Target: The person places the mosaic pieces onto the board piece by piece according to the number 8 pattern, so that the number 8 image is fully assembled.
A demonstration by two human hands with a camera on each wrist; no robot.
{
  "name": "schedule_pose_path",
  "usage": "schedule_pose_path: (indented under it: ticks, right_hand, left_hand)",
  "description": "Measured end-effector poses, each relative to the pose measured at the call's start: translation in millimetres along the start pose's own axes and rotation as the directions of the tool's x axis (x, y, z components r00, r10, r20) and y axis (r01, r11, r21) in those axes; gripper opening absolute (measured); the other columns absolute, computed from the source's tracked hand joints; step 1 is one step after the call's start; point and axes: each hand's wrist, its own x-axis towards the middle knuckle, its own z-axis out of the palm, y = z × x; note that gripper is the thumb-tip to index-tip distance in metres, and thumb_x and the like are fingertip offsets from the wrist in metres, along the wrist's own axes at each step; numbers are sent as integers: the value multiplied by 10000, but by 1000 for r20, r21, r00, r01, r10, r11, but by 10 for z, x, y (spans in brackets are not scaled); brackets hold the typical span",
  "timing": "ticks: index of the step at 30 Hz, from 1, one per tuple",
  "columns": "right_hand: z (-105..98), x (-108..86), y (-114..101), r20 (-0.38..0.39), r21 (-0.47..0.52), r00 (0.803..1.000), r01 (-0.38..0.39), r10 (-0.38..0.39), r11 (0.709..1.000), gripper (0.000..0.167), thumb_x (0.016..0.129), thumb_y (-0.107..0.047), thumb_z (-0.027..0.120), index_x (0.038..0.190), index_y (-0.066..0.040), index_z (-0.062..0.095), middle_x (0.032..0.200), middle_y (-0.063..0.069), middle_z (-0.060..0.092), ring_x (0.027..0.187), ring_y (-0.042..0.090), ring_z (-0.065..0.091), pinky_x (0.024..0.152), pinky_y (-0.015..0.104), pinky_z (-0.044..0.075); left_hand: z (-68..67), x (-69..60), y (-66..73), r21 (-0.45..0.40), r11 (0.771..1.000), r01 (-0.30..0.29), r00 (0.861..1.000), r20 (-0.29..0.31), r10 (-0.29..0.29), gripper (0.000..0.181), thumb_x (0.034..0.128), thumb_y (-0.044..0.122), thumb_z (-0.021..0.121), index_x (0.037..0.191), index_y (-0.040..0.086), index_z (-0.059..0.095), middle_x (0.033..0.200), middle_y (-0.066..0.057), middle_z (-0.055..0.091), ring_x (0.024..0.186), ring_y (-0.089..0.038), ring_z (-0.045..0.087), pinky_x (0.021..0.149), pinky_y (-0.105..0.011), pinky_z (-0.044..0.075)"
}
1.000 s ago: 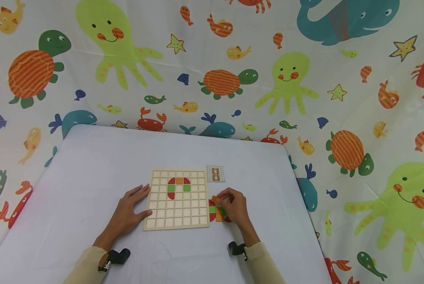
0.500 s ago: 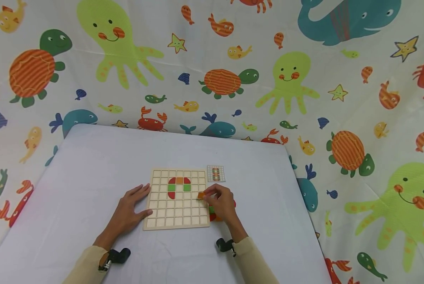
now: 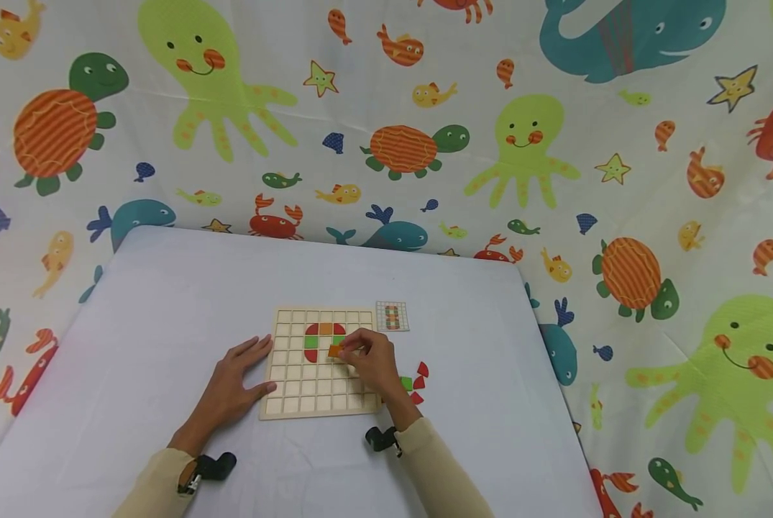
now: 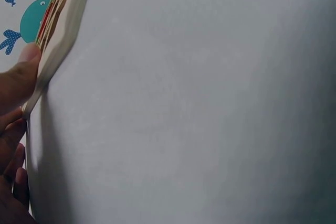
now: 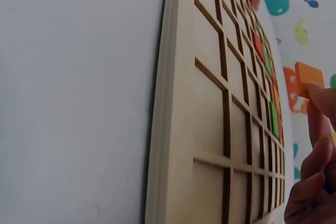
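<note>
A wooden grid board lies on the table, with red, green and orange pieces set in its upper middle cells. My left hand rests against the board's left edge, fingers spread; the left wrist view shows its thumb at the board's side. Between thumb and fingers my right hand pinches an orange square over the board, just right of the lower red piece. In the right wrist view the orange square is held above the surface.
Right of the board lie several loose pieces, among them a green one and a red one, partly behind the right forearm. A small pattern card sits by the board's upper right corner. A printed cloth hangs behind the table.
My right hand has moved left from the loose pieces to the board's middle with the orange square, uncovering several red pieces. The left hand has stayed in place.
</note>
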Motion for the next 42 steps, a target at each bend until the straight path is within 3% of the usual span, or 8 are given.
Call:
schedule_pose_path:
  ticks: [12, 24, 30, 33, 36, 42]
  right_hand:
    - [236, 83, -46, 11, -105, 999, -39, 40, 994, 116, 869, -118, 885, 911, -179, 796, 794, -59, 760, 708, 20, 607, 594, 206, 433]
    - [299, 67, -90, -9, -291, 997, -70, 71, 954, 57, 898, -171, 853, 932, -210, 831, 724, -125, 702, 661, 7, 576, 594, 216, 441]
    - [296, 53, -91, -16, -257, 998, -69, 67, 964, 64, 884, -155, 862, 927, -198, 841, 709, -119, 701, 657, 8, 581, 586, 208, 439]
    - [258, 49, -75, -23, -214, 999, -33, 29, 976, 92, 870, -161, 886, 951, -175, 845, 740, -88, 743, 686, 3, 610, 595, 210, 452]
    - [178, 42, -49, -40, -157, 999, -14, 8, 988, 129, 866, -168, 895, 982, -160, 841, 784, -53, 761, 724, 25, 628, 622, 211, 478]
    - [-91, 18, 2, -75, -81, 996, -55, 49, 995, 140, 903, -189, 854, 1040, -179, 833, 821, -39, 740, 755, 89, 623, 671, 239, 526]
  left_hand:
    - [-3, 4, -11, 0, 1000, 4, 1000, 0, -4, 855, 826, 152, 905, 1568, 33, 498, 1629, -237, 482, 1521, -504, 348, 1159, -765, 293]
    - [13, 7, -33, -2, 1000, 8, 1000, -6, -8, 863, 823, 155, 909, 1574, 49, 497, 1629, -220, 489, 1524, -503, 348, 1154, -770, 291]
    - [20, 7, -39, -5, 1000, 8, 1000, -7, -8, 862, 822, 155, 910, 1570, 43, 498, 1629, -216, 490, 1525, -502, 347, 1156, -768, 291]
    - [20, 8, -36, -3, 1000, 5, 1000, -7, -6, 860, 822, 157, 910, 1568, 36, 499, 1628, -219, 490, 1524, -504, 349, 1157, -767, 293]
    - [15, 9, -34, -1, 1000, 10, 1000, -1, -10, 860, 825, 162, 907, 1570, 38, 496, 1633, -225, 480, 1527, -504, 343, 1159, -767, 290]
    - [12, 5, -22, -8, 1000, 8, 1000, 2, -8, 856, 827, 163, 906, 1569, 35, 498, 1635, -226, 478, 1529, -504, 341, 1154, -772, 291]
